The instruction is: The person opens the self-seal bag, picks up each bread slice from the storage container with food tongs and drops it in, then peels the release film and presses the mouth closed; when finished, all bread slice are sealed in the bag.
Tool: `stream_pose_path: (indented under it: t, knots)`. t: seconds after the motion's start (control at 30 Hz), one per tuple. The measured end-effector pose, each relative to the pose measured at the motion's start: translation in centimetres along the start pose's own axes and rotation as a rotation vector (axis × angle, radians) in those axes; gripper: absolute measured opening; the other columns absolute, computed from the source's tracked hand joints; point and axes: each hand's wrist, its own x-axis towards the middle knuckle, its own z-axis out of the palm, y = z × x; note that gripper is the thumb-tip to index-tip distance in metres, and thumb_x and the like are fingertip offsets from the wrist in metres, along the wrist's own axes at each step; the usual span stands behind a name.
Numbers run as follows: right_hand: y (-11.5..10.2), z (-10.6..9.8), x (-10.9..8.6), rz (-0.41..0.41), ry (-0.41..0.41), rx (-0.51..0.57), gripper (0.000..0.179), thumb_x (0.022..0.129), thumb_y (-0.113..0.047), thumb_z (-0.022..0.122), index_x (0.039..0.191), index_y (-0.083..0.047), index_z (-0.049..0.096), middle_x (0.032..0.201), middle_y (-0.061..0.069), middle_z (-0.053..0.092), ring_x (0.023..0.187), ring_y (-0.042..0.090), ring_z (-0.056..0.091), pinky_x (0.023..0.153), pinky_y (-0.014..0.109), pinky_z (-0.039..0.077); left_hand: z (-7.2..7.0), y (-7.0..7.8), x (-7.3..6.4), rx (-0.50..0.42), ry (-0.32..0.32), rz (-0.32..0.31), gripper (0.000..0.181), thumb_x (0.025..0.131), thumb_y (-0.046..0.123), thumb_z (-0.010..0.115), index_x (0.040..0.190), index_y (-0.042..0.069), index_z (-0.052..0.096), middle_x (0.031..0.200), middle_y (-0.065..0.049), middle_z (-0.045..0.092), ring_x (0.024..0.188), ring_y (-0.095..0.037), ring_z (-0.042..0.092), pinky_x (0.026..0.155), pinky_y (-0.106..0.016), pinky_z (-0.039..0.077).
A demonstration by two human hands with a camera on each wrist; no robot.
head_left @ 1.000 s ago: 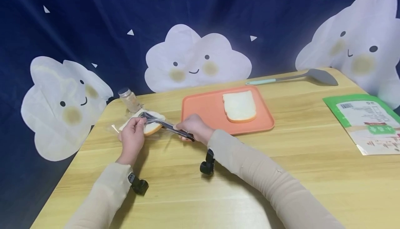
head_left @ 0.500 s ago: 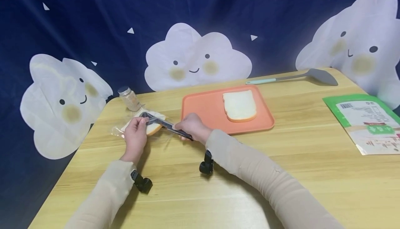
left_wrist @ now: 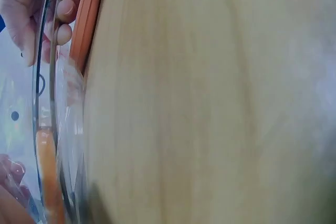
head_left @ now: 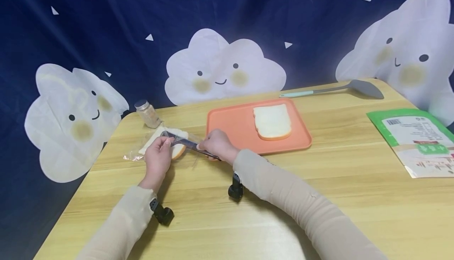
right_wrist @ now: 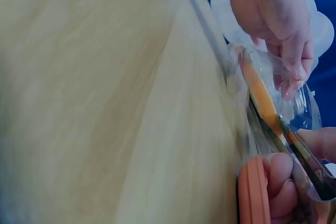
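My right hand grips a pair of dark metal tongs by the handle end. The two arms of the tongs straddle a slice of white bread with an orange-brown crust. Thin clear plastic bag film lies around this slice, loose and crinkled at its left side. With thumb and fingers my left hand pinches the film close over the bread, near the tips of the tongs. In the left wrist view the bread's crust shows between the tong arms.
An orange tray bearing another bread slice lies right of my hands. A lidded clear jar stands behind the wrapped slice. A grey spatula lies at the back right, a green-white pouch at the right edge.
My left hand has shifted slightly right and toward me, still pinching the film. The loose film at the left has sagged lower. My right hand and the tongs have barely moved.
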Motion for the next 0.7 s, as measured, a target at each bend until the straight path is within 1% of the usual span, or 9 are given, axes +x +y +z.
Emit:
stream_pose_path:
  t: [0.07,0.17,0.23,0.3,0.4,0.47,0.5,0.57,0.7]
  knots:
    - [0.2,-0.1,0.1,0.022,-0.019,0.064,0.042,0.084,-0.010,0.065,0.049,-0.010,0.041,0.045,0.004,0.046,0.039,0.017,0.049,0.042,0.028,0.045,0.0,-0.1,0.1,-0.001,-0.021,0.001,0.020,0.096,0.013,0.048,0.096,-0.002,0.062,0.112,-0.015,0.065,0.106,-0.021,0.053,0.087,-0.032,0.038]
    - [0.4,-0.4,0.3,0.067,-0.042,0.157,0.028,0.085,-0.009,0.064,0.059,-0.005,0.054,0.058,0.010,0.057,0.042,0.017,0.050,0.043,0.027,0.046,-0.2,-0.3,0.3,-0.036,-0.051,-0.008,0.020,0.095,0.010,0.048,0.096,-0.004,0.060,0.113,-0.017,0.064,0.109,-0.020,0.053,0.088,-0.029,0.039]
    - [0.4,-0.5,0.4,0.090,-0.048,0.189,0.021,0.085,-0.010,0.064,0.066,-0.002,0.060,0.063,0.013,0.059,0.044,0.017,0.051,0.043,0.026,0.047,-0.3,-0.5,0.6,-0.047,-0.065,-0.018,0.020,0.096,0.010,0.047,0.097,-0.005,0.060,0.115,-0.018,0.063,0.113,-0.020,0.052,0.088,-0.026,0.039]
    - [0.3,-0.5,0.4,0.097,-0.044,0.186,0.023,0.086,-0.009,0.064,0.065,-0.003,0.058,0.065,0.014,0.059,0.044,0.017,0.051,0.043,0.026,0.046,-0.4,-0.5,0.8,-0.044,-0.074,-0.035,0.020,0.096,0.010,0.047,0.099,-0.005,0.060,0.117,-0.018,0.062,0.110,-0.020,0.052,0.084,-0.023,0.041]
    - [0.2,-0.4,0.3,0.089,-0.033,0.146,0.035,0.085,-0.009,0.064,0.055,-0.009,0.047,0.059,0.011,0.056,0.043,0.017,0.047,0.043,0.027,0.044,-0.7,-0.8,1.0,-0.046,-0.080,-0.086,0.022,0.097,0.012,0.046,0.102,-0.003,0.059,0.116,-0.015,0.062,0.101,-0.015,0.052,0.073,-0.015,0.041]
    - [0.1,-0.3,0.2,0.079,-0.023,0.113,0.042,0.085,-0.008,0.064,0.051,-0.012,0.038,0.054,0.010,0.054,0.041,0.017,0.045,0.042,0.027,0.042,-0.9,-1.0,1.2,-0.070,-0.074,-0.126,0.021,0.097,0.013,0.046,0.102,-0.002,0.059,0.115,-0.014,0.062,0.093,-0.012,0.050,0.064,-0.012,0.039]
    - [0.0,-0.3,0.1,0.075,-0.019,0.103,0.045,0.084,-0.008,0.064,0.051,-0.013,0.035,0.053,0.009,0.053,0.041,0.017,0.045,0.042,0.027,0.042,-1.0,-1.1,1.2,-0.087,-0.069,-0.144,0.021,0.097,0.013,0.046,0.102,-0.002,0.059,0.113,-0.013,0.062,0.091,-0.010,0.049,0.062,-0.011,0.039]
    - [0.0,-0.2,0.0,0.069,-0.013,0.097,0.046,0.084,-0.007,0.064,0.049,-0.013,0.035,0.055,0.010,0.055,0.040,0.017,0.044,0.041,0.027,0.041,-1.1,-1.2,1.3,-0.123,-0.059,-0.167,0.020,0.097,0.013,0.045,0.101,-0.002,0.058,0.110,-0.012,0.061,0.090,-0.008,0.046,0.064,-0.010,0.038]
    - [-0.1,0.0,0.0,0.079,0.001,0.115,0.043,0.084,-0.007,0.065,0.051,-0.012,0.038,0.062,0.012,0.059,0.040,0.017,0.046,0.042,0.027,0.043,-1.1,-0.9,1.2,-0.177,-0.045,-0.174,0.019,0.097,0.012,0.044,0.102,-0.003,0.055,0.103,-0.006,0.056,0.088,-0.007,0.044,0.067,-0.010,0.039]
